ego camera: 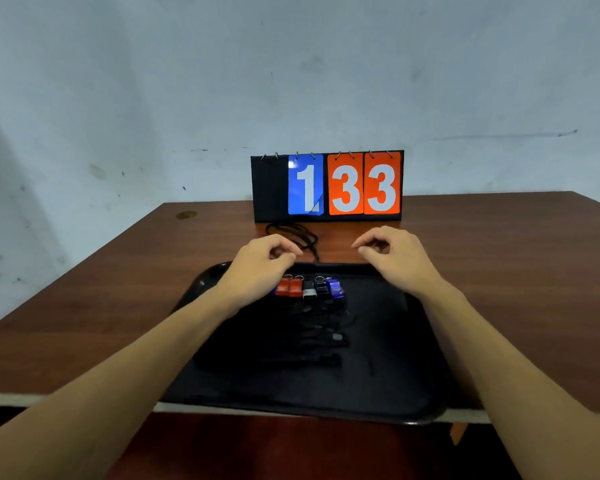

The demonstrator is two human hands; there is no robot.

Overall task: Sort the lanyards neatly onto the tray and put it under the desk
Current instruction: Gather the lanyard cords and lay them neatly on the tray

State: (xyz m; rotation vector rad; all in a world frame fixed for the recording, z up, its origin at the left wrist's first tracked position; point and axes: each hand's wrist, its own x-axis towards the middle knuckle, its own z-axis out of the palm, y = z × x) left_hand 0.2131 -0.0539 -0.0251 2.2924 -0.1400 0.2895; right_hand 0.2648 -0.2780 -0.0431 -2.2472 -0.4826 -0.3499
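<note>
**Head view.** Lanyards with red, grey, black and blue clips lie in a row on the black rectangular plastic tray. One loose black cord lanyard lies on the brown wooden surface, just beyond the tray's far rim. The left hand curls beside this cord, and contact cannot be told. The right hand, loosely curled, holds nothing. The cord is probably best pinched near its clip end, drawn straight, and laid parallel to the row.

black cords lost against dark tray, leftmost blue tag partly hidden

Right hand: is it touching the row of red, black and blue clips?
Apart: head view shows bare black tray between right hand and coloured clips.
</note>
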